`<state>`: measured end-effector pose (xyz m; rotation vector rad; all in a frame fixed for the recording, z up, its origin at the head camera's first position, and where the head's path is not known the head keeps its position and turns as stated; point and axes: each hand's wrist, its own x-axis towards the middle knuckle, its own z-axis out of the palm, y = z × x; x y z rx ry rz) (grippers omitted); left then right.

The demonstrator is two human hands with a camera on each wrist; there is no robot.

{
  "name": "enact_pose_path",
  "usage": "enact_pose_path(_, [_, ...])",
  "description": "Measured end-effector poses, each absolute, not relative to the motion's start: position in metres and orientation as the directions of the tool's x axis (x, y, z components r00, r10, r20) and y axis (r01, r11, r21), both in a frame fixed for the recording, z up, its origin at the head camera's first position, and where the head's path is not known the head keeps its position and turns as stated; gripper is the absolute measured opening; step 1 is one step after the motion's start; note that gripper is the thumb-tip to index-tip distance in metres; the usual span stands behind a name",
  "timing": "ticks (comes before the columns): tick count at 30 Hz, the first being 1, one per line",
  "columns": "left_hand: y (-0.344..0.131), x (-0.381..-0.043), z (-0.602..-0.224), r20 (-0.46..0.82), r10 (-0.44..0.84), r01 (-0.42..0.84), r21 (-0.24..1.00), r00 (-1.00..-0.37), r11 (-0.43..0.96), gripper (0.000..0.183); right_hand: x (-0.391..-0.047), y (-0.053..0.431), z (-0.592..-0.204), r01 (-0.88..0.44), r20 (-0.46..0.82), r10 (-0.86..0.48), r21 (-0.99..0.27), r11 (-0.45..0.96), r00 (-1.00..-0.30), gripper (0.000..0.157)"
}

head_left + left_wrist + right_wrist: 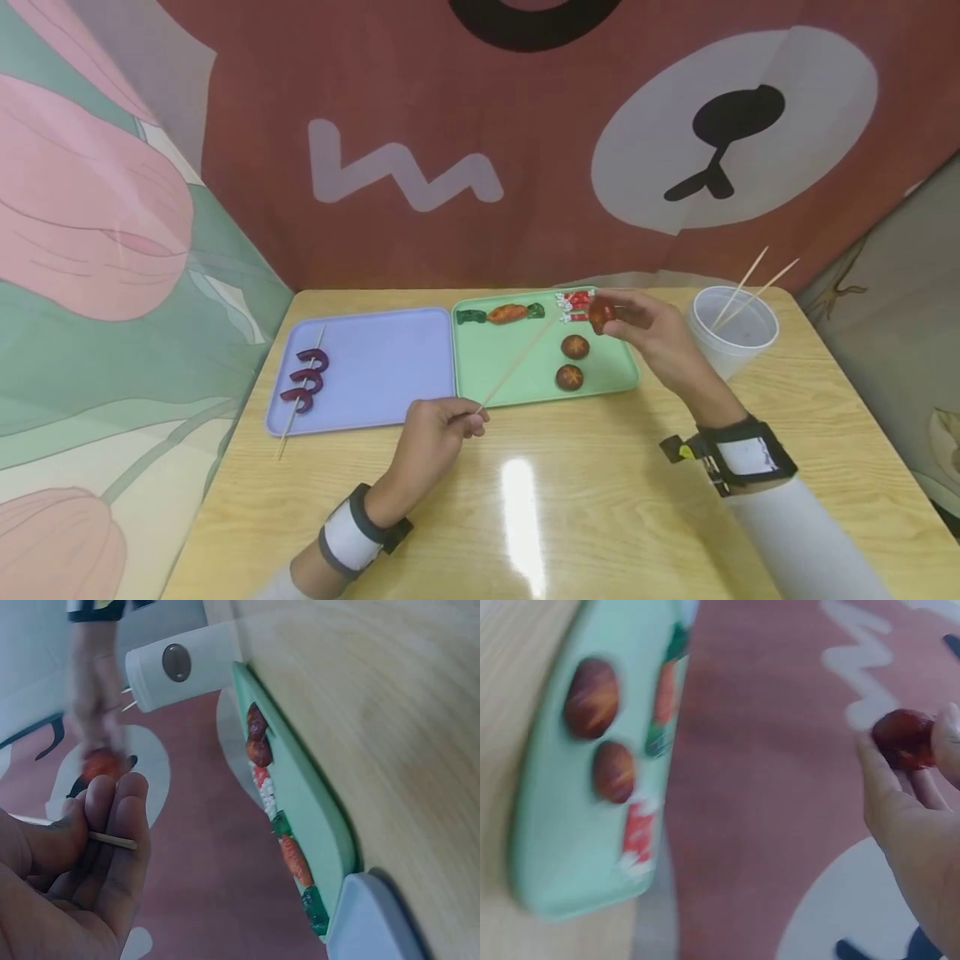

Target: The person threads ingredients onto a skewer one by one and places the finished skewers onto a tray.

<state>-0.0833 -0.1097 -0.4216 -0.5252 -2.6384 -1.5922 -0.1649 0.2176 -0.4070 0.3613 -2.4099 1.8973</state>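
Brown piece [601, 315] pinched in the right hand's [663, 337] grip, and the left hand's [438, 433] grip clasps a skewer [519, 364] near one end, presumably leaving its length clear!

The stick [517, 362] in the left hand [437, 433] looks like matt wood; the brown piece [599, 316] in the right hand [660, 335] is glossy. Beyond the left hand, the green tray [487, 354] looks like smooth plastic, as does the cup [723, 350] beside the right hand. Below both, the table [600, 492] shows shiny wood grain.
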Motion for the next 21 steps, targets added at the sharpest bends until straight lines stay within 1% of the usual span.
enact_pose_path(4, [-0.11, -0.08, -0.426, 0.163, 0.288, 0.284, 0.848, -0.943, 0.448, 0.011, -0.155, 0.203, -0.384, -0.311, 0.305, -0.16, -0.95, 0.009, -0.939, 0.045])
enact_pose_path(6, [-0.11, -0.079, -0.428, 0.16, 0.293, 0.284, 0.845, -0.943, 0.454, 0.011, -0.15, 0.196, -0.373, -0.35, 0.355, -0.157, -0.935, -0.064, -0.921, 0.044])
enact_pose_path(8, [-0.111, -0.078, -0.429, 0.164, 0.298, 0.292, 0.838, -0.94, 0.462, 0.011, -0.146, 0.188, -0.363, -0.384, 0.397, -0.145, -0.917, -0.108, -0.906, 0.043])
enact_pose_path(12, [-0.111, -0.077, -0.429, 0.166, 0.31, 0.303, 0.827, -0.936, 0.474, 0.011, -0.14, 0.175, -0.347, -0.434, 0.451, -0.106, -0.888, -0.155, -0.886, 0.044])
enact_pose_path(15, [-0.111, -0.076, -0.429, 0.162, 0.313, 0.303, 0.825, -0.936, 0.478, 0.011, -0.137, 0.169, -0.342, -0.449, 0.466, -0.073, -0.877, -0.172, -0.882, 0.047])
enact_pose_path(21, [-0.111, -0.075, -0.427, 0.158, 0.313, 0.299, 0.826, -0.937, 0.478, 0.011, -0.136, 0.161, -0.34, -0.516, 0.525, -0.041, -0.846, -0.135, -0.85, 0.051])
